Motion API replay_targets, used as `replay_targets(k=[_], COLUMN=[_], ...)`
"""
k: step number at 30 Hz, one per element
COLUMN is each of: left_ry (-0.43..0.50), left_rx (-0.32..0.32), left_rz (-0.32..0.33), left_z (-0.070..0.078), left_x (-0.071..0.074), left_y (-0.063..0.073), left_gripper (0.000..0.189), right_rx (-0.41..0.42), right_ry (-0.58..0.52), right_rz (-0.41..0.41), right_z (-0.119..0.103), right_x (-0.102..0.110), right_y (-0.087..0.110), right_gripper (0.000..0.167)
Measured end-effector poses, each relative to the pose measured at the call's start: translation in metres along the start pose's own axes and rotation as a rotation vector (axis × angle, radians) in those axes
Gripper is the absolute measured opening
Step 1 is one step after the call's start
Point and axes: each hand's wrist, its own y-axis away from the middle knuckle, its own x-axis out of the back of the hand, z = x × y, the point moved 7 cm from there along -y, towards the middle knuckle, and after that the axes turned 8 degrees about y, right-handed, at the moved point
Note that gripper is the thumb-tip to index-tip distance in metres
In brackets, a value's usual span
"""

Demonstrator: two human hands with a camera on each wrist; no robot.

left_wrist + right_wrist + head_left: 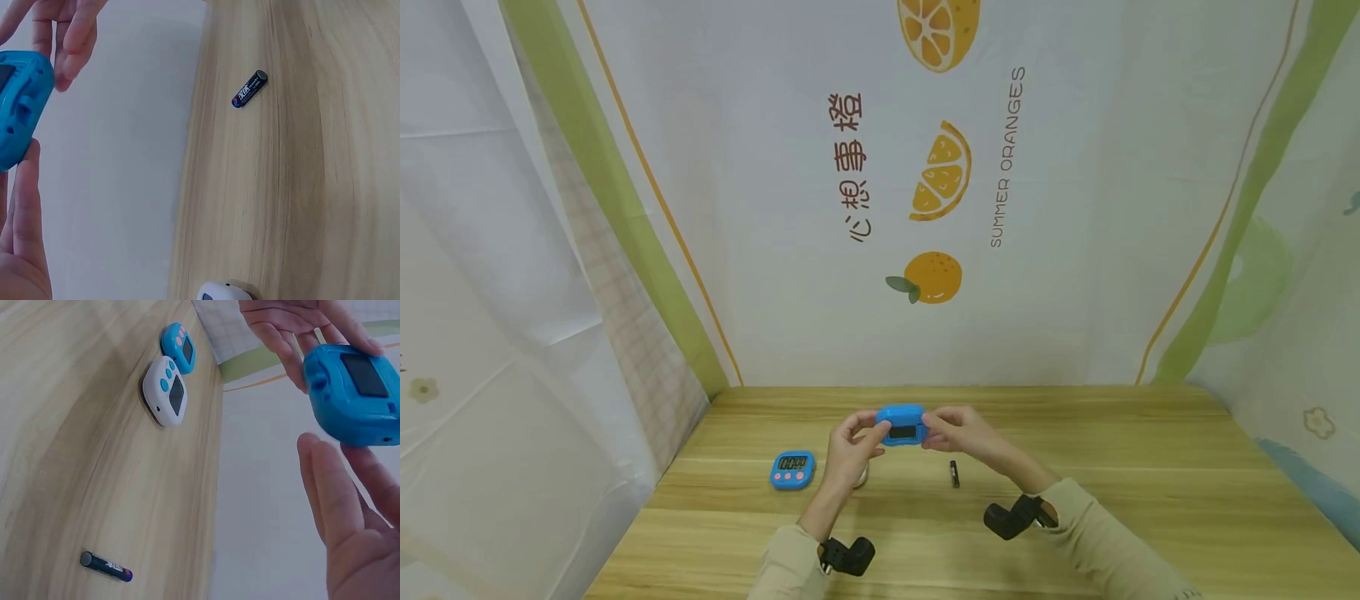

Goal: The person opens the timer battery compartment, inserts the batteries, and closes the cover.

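Observation:
A blue digital timer (pixel 902 413) is held up over the table between both hands, its back with a dark rectangle turned to the head camera. My left hand (pixel 848 452) grips its left end, thumb on the back. At the opposite end, my right hand (pixel 967 435) pinches the edge between thumb and fingers. The right wrist view shows a small notch in the side of the blue casing (pixel 344 415). Below the hands, a black AAA-looking battery (pixel 250 89) lies on the table.
On the wooden table (pixel 1150 500), a second blue timer (pixel 792 471) with pink buttons lies at the left. Beside it sits a white timer (pixel 164 394) with blue buttons, mostly hidden by the left hand in the head view. A fruit-print curtain (pixel 775 250) hangs behind.

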Motion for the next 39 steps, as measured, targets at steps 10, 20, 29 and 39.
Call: replay_targets(k=[10, 20, 29, 39], left_ry=[-0.101, -0.175, -0.189, -0.107], left_rx=[0.008, 0.000, 0.008, 0.031], left_rz=[0.012, 0.025, 0.001, -0.053], left_z=[0.020, 0.019, 0.021, 0.015], left_x=[-0.007, -0.010, -0.016, -0.022], left_y=[0.010, 0.009, 0.010, 0.010], left_gripper=[0.023, 0.023, 0.024, 0.033], right_rx=[0.135, 0.199, 0.106, 0.022], right_ry=[0.174, 0.174, 0.206, 0.031], right_rz=[0.060, 0.002, -0.006, 0.122], right_z=[-0.019, -0.025, -0.014, -0.005], right_x=[0.004, -0.001, -0.002, 0.007], right_y=[0.000, 0.003, 0.004, 0.003], right_gripper=[0.044, 0.033, 0.032, 0.040])
